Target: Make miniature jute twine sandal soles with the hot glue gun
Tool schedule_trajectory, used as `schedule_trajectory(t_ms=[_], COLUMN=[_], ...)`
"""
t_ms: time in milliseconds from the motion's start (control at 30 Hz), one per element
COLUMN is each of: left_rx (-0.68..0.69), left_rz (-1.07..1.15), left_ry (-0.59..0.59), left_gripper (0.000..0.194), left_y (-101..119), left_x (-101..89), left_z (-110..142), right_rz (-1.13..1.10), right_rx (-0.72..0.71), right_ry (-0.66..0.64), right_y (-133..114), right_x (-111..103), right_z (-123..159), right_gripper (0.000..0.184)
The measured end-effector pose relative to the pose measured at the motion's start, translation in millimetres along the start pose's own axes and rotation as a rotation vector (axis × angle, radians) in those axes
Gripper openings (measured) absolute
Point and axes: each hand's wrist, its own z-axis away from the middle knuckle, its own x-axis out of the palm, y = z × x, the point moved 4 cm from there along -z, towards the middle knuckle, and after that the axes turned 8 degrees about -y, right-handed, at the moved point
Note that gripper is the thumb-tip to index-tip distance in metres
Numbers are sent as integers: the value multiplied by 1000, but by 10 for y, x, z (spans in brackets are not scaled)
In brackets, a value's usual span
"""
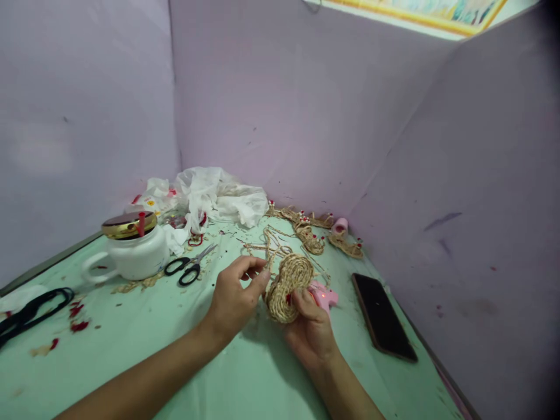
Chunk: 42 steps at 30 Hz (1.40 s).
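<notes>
A coiled, braided straw piece shaped like a figure eight (291, 277) is gripped in my right hand (312, 326), thumb pressed on its face near a small red spot. My left hand (238, 294) is at its left edge, thumb and forefinger pinched on a straw cord (268, 251) that trails onto the table behind. Just beyond my right hand is a pink tool (324, 296) with a small orange light, perhaps a glue gun. Part of it is hidden, and I cannot tell whether the hand touches it.
Black-handled scissors (190, 268) and a white lidded mug (137, 254) stand left. A phone (385, 318) lies right. At the back are white plastic bags (219, 195), several straw pieces with red and white bits (306, 230) and a pink roll (340, 226). Walls enclose the green table (184, 361).
</notes>
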Motion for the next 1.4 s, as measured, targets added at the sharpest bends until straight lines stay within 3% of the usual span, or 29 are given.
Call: schedule_trajectory(t_ms=[167, 300, 533, 733, 833, 1033, 1233, 1400], left_rx=[-161, -196, -214, -470, -518, -533, -503, -460], left_rz=[257, 326, 423, 652, 684, 732, 726, 733], left_ry=[-136, -175, -209, -151, -158, -169, -182, -226], left_gripper=[26, 27, 22, 21, 20, 21, 25, 32], left_y=[-164, -194, -140, -264, -324, -353, -352, -337], left_x=[142, 193, 217, 205, 169, 144, 159, 209], left_z=[-10, 14, 32, 2, -23, -31, -31, -5], right_rz=[-18, 11, 41, 35, 34, 135, 271, 275], right_rx=[-22, -22, -28, 30, 46, 18, -42, -53], right_ry=[32, 15, 36, -79, -105, -53, 75, 50], right_y=[14, 14, -21, -39, -39, -41, -49, -45], right_x=[-17, -4, 57, 176, 187, 158, -7, -53], right_z=[-9, -17, 11, 19, 14, 17, 8, 13], right_gripper=[22, 23, 20, 21, 23, 35, 25, 27])
